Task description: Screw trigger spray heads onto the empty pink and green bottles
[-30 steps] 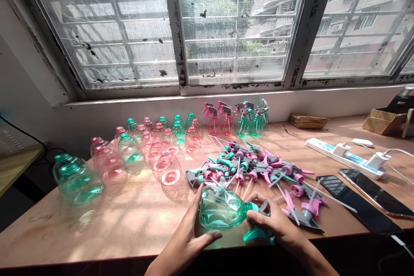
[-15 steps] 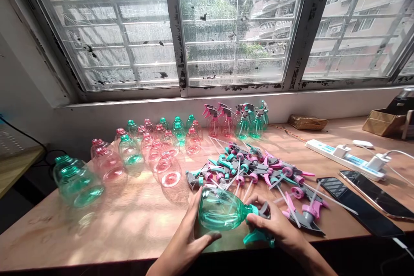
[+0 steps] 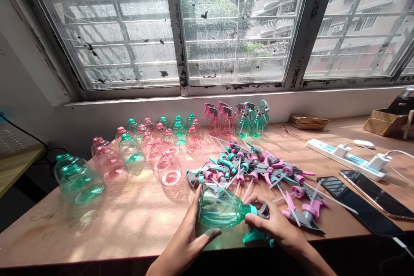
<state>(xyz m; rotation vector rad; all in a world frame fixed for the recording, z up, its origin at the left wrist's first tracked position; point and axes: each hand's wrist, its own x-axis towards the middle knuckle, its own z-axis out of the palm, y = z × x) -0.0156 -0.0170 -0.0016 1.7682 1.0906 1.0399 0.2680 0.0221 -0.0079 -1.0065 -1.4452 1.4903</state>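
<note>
A clear green spray bottle (image 3: 221, 212) lies on its side in the air near the table's front edge, its neck pointing right. My left hand (image 3: 190, 235) cups its base, thumb underneath and fingers at the far side. At the neck, my right hand (image 3: 274, 222) grips the teal collar of the grey and teal trigger sprayer (image 3: 255, 236); the trigger hangs below the fingers. Just beyond the bottle spreads a heap of loose trigger sprayers (image 3: 241, 168), pink, teal and grey, with thin white tubes. One pink and grey sprayer (image 3: 308, 213) is right of my right hand.
Several open pink bottles (image 3: 168, 170) and green bottles (image 3: 82, 185) stand at the left. Bottles with sprayers fitted (image 3: 227, 123) line the wall. Two phones (image 3: 359, 207), a power strip (image 3: 343, 159) and a brown tray (image 3: 307, 121) lie at the right.
Both hands keep their hold on the bottle and sprayer, with hardly any movement. The whole view has shifted very slightly.
</note>
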